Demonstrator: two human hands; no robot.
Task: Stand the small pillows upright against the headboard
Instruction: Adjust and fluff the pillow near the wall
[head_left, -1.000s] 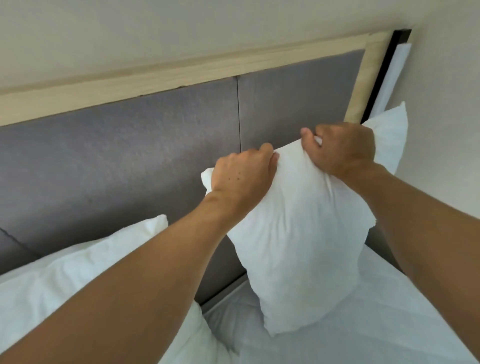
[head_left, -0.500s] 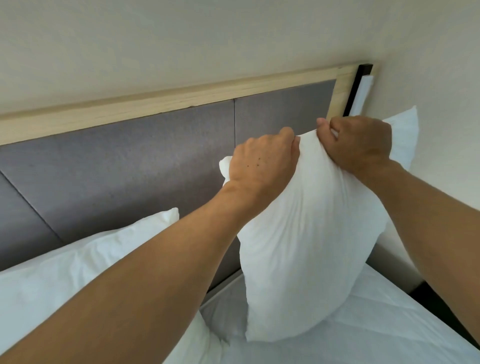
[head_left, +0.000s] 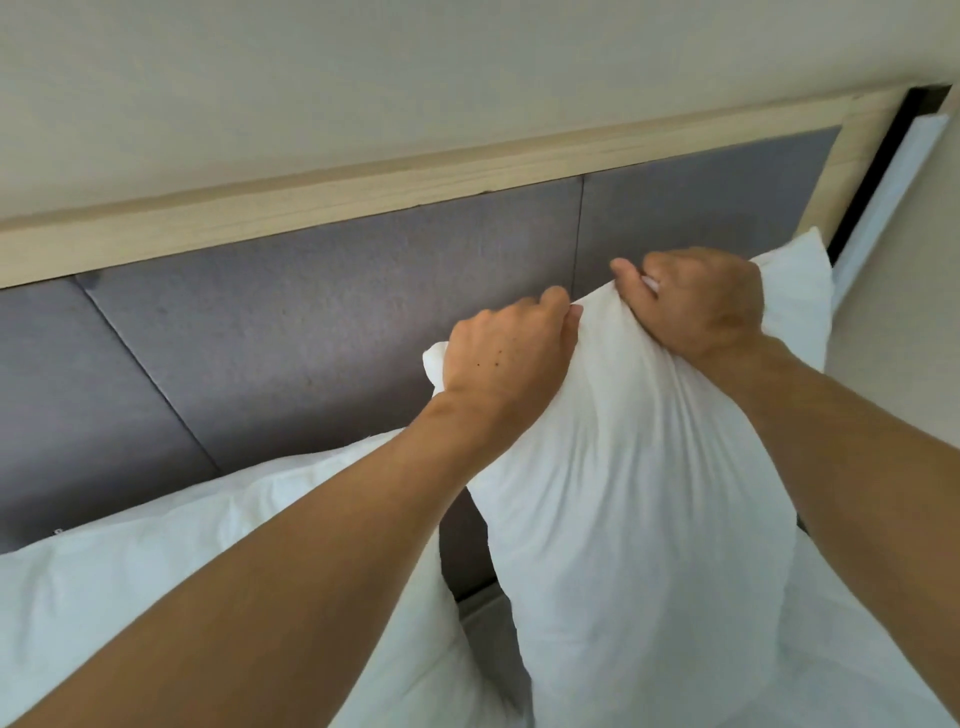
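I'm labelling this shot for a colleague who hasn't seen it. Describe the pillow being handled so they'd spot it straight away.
Start at the grey headboard with the pale wood trim. At its right end, a white pillow stands on end before it. Unlike the pillow lying lower to the left, its top edge is pinched by the left hand and right hand.

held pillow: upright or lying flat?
Upright. The pillow stands on end, both hands, left hand and right hand, pinching its top edge before the headboard.
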